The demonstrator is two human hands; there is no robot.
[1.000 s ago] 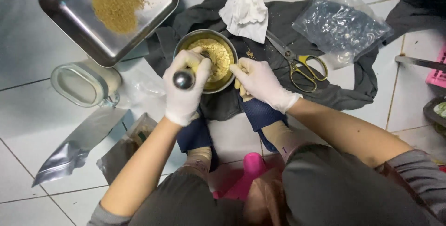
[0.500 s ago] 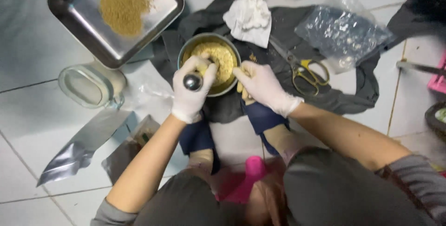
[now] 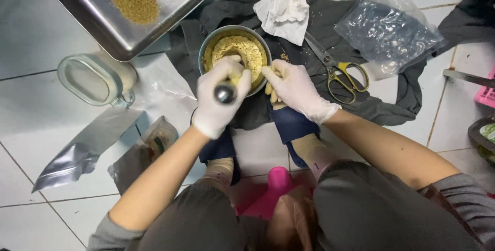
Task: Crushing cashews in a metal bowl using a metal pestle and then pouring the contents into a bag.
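Left hand [image 3: 220, 96] is fisted round a metal pestle [image 3: 225, 93], its tip down in the metal mortar bowl [image 3: 207, 50], which sits on a dark cloth [image 3: 330, 29] on the tiled floor, btwn the person's feet & the far steel tray [image 3: 93, 29] w/ more yellow grain. Right hand [image 3: 294, 88], gloved too, is curled against the bowl's right rim, steadying it. Bowl holds coarse yellow-tan crushed stuff [image 3: 242, 52]. To do it well, imo: keep pestle upright, press & roll vs. slamming, hold rim firm so nothing jumps out. Scissors [image 3: 337, 70] lie just right of the bowl, crumpled tissue [image 3: 283, 6] at its far side, glass jar [image 3: 95, 78] to the left.
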